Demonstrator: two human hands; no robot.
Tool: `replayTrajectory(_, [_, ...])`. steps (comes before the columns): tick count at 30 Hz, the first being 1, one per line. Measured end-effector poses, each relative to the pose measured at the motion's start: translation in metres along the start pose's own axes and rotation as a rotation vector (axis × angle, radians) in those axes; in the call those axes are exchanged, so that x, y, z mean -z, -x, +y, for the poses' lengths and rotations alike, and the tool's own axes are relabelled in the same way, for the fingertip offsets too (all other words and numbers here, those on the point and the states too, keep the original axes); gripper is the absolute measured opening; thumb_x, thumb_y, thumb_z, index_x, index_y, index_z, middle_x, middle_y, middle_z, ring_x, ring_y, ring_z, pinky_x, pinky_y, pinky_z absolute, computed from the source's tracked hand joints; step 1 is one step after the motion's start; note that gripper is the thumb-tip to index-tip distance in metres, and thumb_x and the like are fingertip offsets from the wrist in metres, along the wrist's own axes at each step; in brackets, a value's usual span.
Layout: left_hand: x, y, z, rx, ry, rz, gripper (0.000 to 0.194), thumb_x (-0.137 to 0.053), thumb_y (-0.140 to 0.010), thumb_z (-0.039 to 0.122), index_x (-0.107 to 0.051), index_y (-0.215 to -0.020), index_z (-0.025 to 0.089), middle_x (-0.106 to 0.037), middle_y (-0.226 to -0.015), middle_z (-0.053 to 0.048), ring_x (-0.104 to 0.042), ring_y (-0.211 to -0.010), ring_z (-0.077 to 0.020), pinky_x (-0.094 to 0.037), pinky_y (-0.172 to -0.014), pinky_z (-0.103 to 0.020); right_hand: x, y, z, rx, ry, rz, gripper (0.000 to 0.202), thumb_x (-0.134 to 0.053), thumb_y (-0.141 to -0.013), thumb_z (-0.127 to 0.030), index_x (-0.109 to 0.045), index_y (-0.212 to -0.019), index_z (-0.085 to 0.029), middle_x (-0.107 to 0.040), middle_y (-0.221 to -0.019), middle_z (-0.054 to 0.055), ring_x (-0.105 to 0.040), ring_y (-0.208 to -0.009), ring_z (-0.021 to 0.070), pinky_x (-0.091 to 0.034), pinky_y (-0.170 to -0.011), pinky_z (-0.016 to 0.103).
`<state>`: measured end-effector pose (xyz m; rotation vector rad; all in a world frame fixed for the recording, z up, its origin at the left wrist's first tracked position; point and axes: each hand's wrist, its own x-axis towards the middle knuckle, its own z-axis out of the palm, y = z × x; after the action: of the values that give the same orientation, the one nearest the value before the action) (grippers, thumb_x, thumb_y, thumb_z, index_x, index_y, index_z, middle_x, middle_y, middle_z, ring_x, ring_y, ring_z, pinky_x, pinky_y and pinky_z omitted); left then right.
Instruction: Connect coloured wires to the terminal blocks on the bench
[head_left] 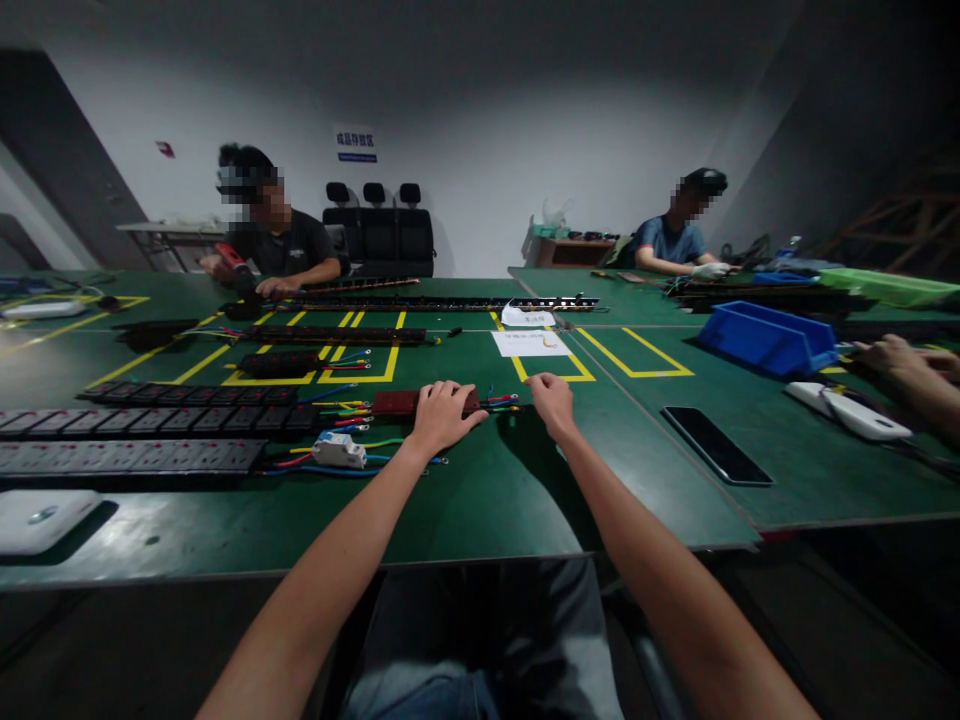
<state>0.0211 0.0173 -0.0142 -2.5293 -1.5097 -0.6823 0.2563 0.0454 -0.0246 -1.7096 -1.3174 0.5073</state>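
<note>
My left hand (444, 415) rests over a short dark red strip (394, 403), its fingers across the top and its thumb along the near side. Coloured wires with ring-shaped ends (504, 403) stick out from the strip's right end. Just right of these wire ends is my right hand (551, 402), its fingers closed in a pinch. Whatever its fingertips hold, if anything, is hidden. Left of the strip lie more coloured wires (349, 409), leading from long black socket strips (150, 422). A small white breaker (340, 450) sits on the wires nearer to me.
A phone (716, 445), a blue bin (769, 338) and a white device (847, 410) lie to the right, beside another person's hands (900, 357). Paper sheets (529, 343) lie ahead. Two co-workers sit across the green table (480, 510). Another white device (45, 520) is front left.
</note>
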Motion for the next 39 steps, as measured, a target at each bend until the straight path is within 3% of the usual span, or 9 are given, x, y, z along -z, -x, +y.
replayTrajectory(4, [0.001,0.001,0.001,0.008,0.013,0.001,0.060,-0.053,-0.095,0.064,-0.062,-0.137,0.023,-0.067,-0.124,-0.012,-0.057,-0.115,-0.0308,-0.038,-0.099,-0.046,0.002,0.011,-0.010,0.038,0.328,-0.020,0.025,-0.056,-0.088,-0.035,-0.076,-0.099,-0.025,-0.076,-0.102,0.007,-0.068,-0.094,0.0242,-0.047,-0.076,0.029])
replayTrajectory(8, [0.002,0.002,0.003,0.021,0.022,-0.002,0.057,-0.053,-0.095,0.059,-0.063,-0.137,0.022,-0.067,-0.123,-0.012,-0.057,-0.115,-0.0303,-0.038,-0.100,-0.046,0.004,0.017,-0.014,0.046,0.451,-0.100,0.023,-0.059,-0.088,-0.034,-0.073,-0.103,-0.025,-0.075,-0.104,0.008,-0.068,-0.094,0.0253,-0.047,-0.074,0.030])
replayTrajectory(39, [0.004,0.004,0.007,0.030,0.012,-0.003,0.054,-0.057,-0.093,0.053,-0.063,-0.136,0.021,-0.067,-0.124,-0.011,-0.056,-0.115,-0.0293,-0.038,-0.103,-0.046,0.004,0.018,-0.007,0.095,0.554,-0.206,0.024,-0.055,-0.090,-0.028,-0.073,-0.107,-0.026,-0.074,-0.109,0.009,-0.068,-0.098,0.0256,-0.044,-0.071,0.030])
